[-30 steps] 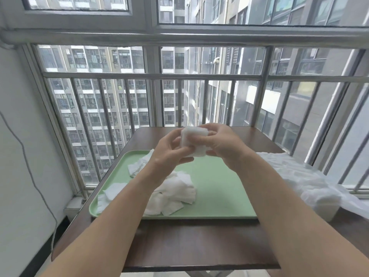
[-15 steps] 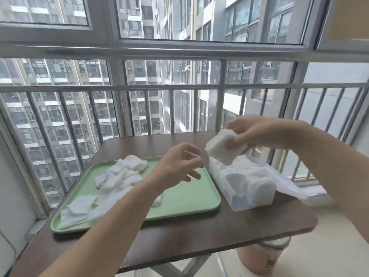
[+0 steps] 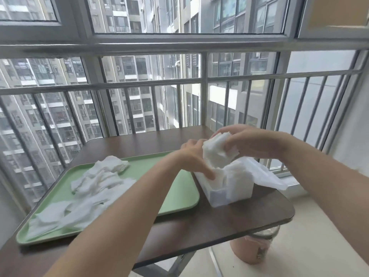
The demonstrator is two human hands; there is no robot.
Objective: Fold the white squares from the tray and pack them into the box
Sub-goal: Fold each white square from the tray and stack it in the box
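Head view shows the table (image 3: 219, 222) filling the lower middle, its right edge rounded over a bin (image 3: 253, 248) on the floor. On the table's left half lies the green tray (image 3: 179, 196), running down to the near left corner. Loose white squares (image 3: 99, 182) are heaped across the tray's left and middle. The box (image 3: 229, 196) stands near the table's right edge, just beside the tray's right rim. It is already crowded with white material, and a plastic liner (image 3: 267, 176) spills toward the right edge.

I read the folded wad (image 3: 217, 154) as soft, very light and springy. It looks likely to puff open if released early, so I would hold it across the fold and press it down flat.

My hands are together over the box. The right hand (image 3: 253, 142) is clamped on the wad from above, with its lower corner at the opening. The left hand (image 3: 193, 158) lies against the box's tray-side wall, thumb on it. Its fingers are hidden behind the wad, so I cannot tell whether they grip.
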